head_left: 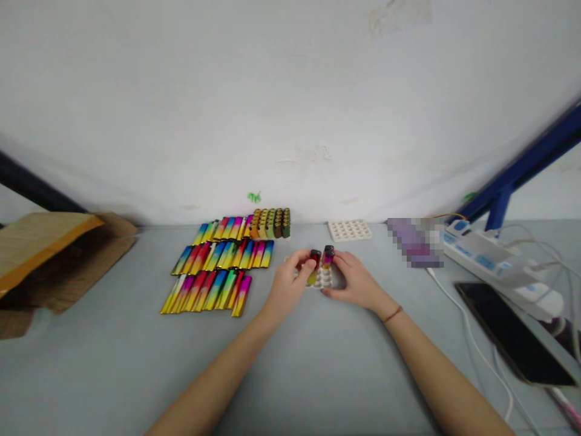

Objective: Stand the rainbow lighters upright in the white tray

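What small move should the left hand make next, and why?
Probably seat the red-and-yellow lighter in the white tray beneath: the left hand holds it roughly upright there, bare holes show beside it, and a purple lighter stands close by.

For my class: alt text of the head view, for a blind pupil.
A person's left hand holds a red and yellow lighter at a white holed tray; the right hand is at the tray's right side. Three rows of shiny multicoloured lighter-shaped pieces lie to the left, a phone at far right.
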Action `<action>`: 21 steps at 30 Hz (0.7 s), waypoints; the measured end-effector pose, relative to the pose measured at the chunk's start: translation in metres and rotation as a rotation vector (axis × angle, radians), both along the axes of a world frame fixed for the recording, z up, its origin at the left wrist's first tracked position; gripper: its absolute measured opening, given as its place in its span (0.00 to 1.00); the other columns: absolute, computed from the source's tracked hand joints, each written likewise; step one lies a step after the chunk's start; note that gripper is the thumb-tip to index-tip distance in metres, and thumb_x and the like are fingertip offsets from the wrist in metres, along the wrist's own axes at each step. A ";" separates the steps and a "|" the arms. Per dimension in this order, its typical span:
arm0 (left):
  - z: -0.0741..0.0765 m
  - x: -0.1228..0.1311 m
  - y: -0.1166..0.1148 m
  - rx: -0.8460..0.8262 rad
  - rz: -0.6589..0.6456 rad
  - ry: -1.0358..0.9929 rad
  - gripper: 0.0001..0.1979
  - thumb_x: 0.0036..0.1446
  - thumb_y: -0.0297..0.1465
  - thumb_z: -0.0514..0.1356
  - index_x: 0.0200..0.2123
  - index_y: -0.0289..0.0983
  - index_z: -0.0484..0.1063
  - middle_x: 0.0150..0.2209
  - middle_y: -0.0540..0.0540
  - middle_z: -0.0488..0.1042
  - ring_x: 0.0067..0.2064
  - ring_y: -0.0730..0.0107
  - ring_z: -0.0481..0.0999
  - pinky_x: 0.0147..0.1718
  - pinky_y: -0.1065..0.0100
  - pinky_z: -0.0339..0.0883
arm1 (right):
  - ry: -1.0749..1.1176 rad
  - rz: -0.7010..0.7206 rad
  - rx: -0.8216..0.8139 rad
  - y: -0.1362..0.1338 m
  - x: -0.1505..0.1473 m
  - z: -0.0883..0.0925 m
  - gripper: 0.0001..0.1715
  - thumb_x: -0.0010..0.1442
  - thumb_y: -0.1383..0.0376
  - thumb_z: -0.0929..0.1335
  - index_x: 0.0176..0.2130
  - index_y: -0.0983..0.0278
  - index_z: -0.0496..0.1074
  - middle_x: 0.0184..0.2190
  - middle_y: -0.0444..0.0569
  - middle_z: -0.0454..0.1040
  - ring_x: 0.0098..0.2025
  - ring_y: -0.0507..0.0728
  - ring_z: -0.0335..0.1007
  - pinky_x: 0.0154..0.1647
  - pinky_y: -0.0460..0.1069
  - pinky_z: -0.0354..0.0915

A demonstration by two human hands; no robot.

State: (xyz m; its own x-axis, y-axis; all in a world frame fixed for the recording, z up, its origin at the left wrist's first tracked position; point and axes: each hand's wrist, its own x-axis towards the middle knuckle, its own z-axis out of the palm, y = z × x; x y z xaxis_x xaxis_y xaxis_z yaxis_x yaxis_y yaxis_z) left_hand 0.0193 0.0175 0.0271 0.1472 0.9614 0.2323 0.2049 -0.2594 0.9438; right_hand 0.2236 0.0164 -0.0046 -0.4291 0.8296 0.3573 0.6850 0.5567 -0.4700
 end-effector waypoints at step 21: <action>0.006 0.007 0.003 0.166 -0.090 0.228 0.07 0.59 0.33 0.60 0.40 0.40 0.77 0.42 0.44 0.79 0.45 0.62 0.77 0.49 0.61 0.68 | 0.043 -0.004 -0.016 0.004 0.002 -0.006 0.42 0.47 0.56 0.76 0.59 0.61 0.65 0.58 0.59 0.69 0.59 0.68 0.65 0.61 0.64 0.59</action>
State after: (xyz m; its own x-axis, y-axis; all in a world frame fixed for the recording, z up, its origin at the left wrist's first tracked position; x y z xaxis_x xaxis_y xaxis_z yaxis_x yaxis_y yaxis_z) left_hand 0.0260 0.0209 0.0332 0.2972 0.8935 0.3366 0.3761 -0.4336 0.8189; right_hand 0.2256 0.0202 -0.0103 -0.4099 0.8370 0.3625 0.6662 0.5462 -0.5078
